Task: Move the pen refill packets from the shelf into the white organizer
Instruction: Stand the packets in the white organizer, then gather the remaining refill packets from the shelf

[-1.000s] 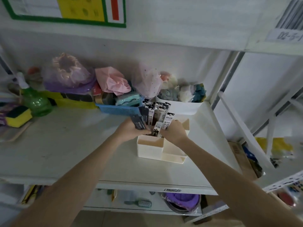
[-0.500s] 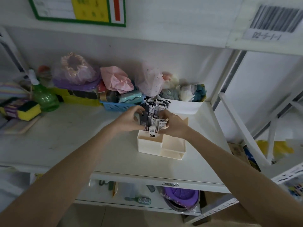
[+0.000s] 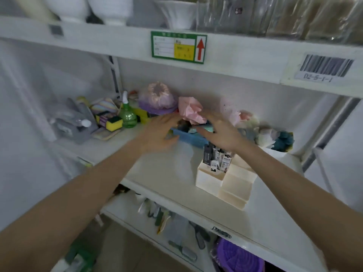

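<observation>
The white organizer (image 3: 211, 178) stands on the white shelf (image 3: 167, 169), stepped down toward the front. Several pen refill packets (image 3: 217, 159), black and white, stand upright in its tallest back-left compartment. My left hand (image 3: 160, 132) hovers open to the left and behind the organizer, at the left end of a blue basket (image 3: 188, 138). My right hand (image 3: 222, 132) is open just above and behind the packets, fingers spread, holding nothing. Both hands are blurred by motion.
Behind the hands lie pink and purple bagged items (image 3: 190, 109) and a white bin of soft toys (image 3: 275, 138). A green spray bottle (image 3: 127, 114), sponges (image 3: 111, 120) and a grey pouch (image 3: 74, 122) sit at the left. A lower shelf holds brushes and a purple tub (image 3: 237, 256).
Both hands have let go of the packets, which now stand in the organizer, and have lifted away toward the blue basket. The camera has tilted up and left.
</observation>
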